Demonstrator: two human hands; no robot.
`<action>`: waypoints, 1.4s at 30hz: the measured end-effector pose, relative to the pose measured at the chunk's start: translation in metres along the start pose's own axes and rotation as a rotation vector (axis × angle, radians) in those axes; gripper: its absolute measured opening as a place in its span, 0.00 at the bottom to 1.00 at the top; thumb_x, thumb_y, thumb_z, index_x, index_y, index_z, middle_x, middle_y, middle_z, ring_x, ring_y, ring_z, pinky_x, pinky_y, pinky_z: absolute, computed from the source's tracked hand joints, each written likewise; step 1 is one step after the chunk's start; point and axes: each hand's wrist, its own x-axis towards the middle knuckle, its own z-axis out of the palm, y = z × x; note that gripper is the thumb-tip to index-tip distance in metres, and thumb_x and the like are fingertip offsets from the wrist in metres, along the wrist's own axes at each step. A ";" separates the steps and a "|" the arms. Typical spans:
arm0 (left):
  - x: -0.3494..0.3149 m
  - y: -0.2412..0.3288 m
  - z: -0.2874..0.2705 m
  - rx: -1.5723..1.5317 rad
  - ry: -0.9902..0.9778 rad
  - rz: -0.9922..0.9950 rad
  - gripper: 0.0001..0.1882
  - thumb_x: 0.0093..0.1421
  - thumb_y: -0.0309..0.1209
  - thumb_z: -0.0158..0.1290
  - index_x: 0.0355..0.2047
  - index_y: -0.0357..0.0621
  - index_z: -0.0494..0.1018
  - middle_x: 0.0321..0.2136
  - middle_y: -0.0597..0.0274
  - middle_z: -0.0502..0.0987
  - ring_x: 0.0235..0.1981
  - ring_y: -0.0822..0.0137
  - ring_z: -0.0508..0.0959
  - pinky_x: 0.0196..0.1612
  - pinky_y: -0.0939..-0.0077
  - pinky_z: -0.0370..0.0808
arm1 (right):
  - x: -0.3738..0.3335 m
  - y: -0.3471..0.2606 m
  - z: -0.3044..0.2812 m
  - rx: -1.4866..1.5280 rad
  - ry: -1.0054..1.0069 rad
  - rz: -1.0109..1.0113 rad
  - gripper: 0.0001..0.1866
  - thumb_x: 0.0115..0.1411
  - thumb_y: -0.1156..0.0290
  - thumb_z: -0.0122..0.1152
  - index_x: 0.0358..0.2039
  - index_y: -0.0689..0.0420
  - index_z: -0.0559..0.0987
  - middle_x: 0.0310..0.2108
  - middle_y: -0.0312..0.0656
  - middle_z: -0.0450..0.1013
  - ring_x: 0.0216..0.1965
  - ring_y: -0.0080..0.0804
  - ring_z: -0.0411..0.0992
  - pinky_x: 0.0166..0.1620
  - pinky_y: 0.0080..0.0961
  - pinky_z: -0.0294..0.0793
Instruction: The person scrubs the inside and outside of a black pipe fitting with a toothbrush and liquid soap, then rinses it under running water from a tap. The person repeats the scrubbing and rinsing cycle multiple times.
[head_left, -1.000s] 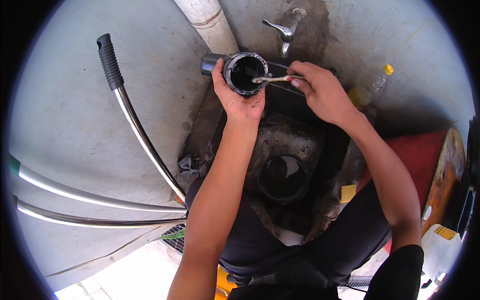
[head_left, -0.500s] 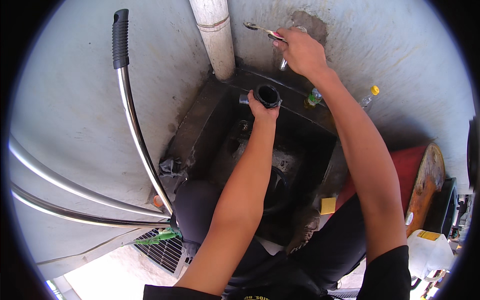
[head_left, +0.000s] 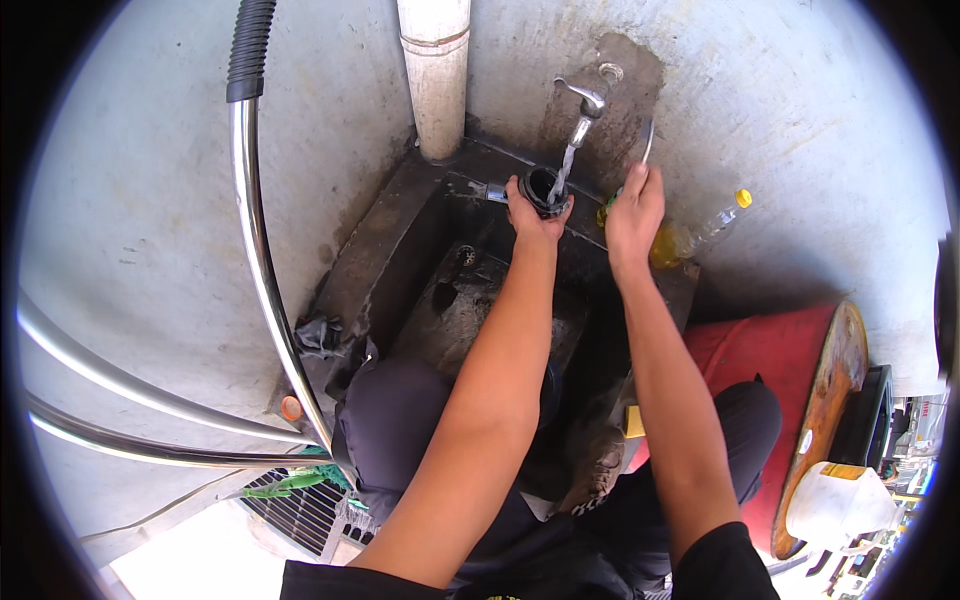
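Cup: the black cup (head_left: 548,209) is up under the tap (head_left: 584,120), mouth upward, by the back edge of the basin (head_left: 375,220), its grey stub (head_left: 496,192) poking out to the left
Left hand: the left hand (head_left: 537,224) is wrapped round the cup from below, thumb on one side, fingers on the other; a wet wall could slip in that grip and drop the cup into the basin
Right hand: the right hand (head_left: 635,212) is closed on the brush (head_left: 648,140), apart from the left; a loose pinch on a wet handle could let it turn or fall
Water: the stream (head_left: 566,166) meets the mouth of the cup; a strong flow or a tipped cup could splash dirty water on the arms
Bottle: the yellow-capped bottle (head_left: 708,232) leans near the right hand; a careless swing could knock it over
Sponge: the sponge (head_left: 634,421) is just beside the right forearm; a brush of the arm could push it off
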 end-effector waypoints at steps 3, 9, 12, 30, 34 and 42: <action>0.002 0.005 -0.005 0.002 -0.091 0.024 0.25 0.71 0.55 0.49 0.54 0.50 0.77 0.52 0.57 0.82 0.54 0.55 0.81 0.56 0.46 0.78 | -0.038 0.047 0.016 -0.019 -0.228 0.305 0.14 0.74 0.67 0.54 0.49 0.64 0.79 0.44 0.61 0.81 0.50 0.56 0.80 0.55 0.44 0.75; 0.010 0.030 -0.021 0.041 -0.066 0.117 0.22 0.69 0.53 0.51 0.49 0.50 0.79 0.47 0.58 0.84 0.49 0.58 0.83 0.52 0.51 0.82 | -0.023 0.046 0.057 0.080 -0.585 0.251 0.15 0.71 0.72 0.51 0.53 0.63 0.79 0.45 0.59 0.81 0.49 0.52 0.80 0.54 0.42 0.75; 0.004 0.042 -0.027 -0.001 -0.086 0.085 0.23 0.69 0.53 0.50 0.48 0.48 0.79 0.47 0.58 0.85 0.47 0.57 0.84 0.51 0.52 0.82 | -0.005 0.043 0.068 0.066 -0.681 0.267 0.15 0.74 0.69 0.51 0.53 0.63 0.79 0.39 0.54 0.80 0.40 0.44 0.79 0.49 0.39 0.76; 0.001 0.032 -0.034 -0.048 -0.120 -0.084 0.25 0.67 0.55 0.45 0.45 0.49 0.81 0.45 0.57 0.84 0.48 0.52 0.83 0.51 0.48 0.82 | -0.012 0.099 0.067 -0.223 -0.592 -0.014 0.23 0.74 0.62 0.60 0.60 0.66 0.75 0.51 0.66 0.78 0.61 0.67 0.74 0.61 0.46 0.73; -0.003 0.034 -0.020 -0.006 -0.151 -0.078 0.27 0.70 0.54 0.41 0.48 0.47 0.80 0.49 0.53 0.83 0.51 0.48 0.82 0.54 0.43 0.81 | -0.017 0.085 0.070 0.208 -0.573 0.249 0.21 0.76 0.61 0.61 0.60 0.64 0.76 0.45 0.45 0.82 0.47 0.34 0.76 0.54 0.31 0.75; -0.009 0.034 -0.021 0.036 -0.103 -0.155 0.29 0.72 0.54 0.38 0.51 0.46 0.78 0.52 0.52 0.82 0.55 0.49 0.82 0.59 0.40 0.79 | -0.001 0.090 0.070 0.125 -0.638 0.101 0.19 0.73 0.60 0.64 0.46 0.66 0.81 0.36 0.46 0.81 0.37 0.33 0.74 0.46 0.36 0.75</action>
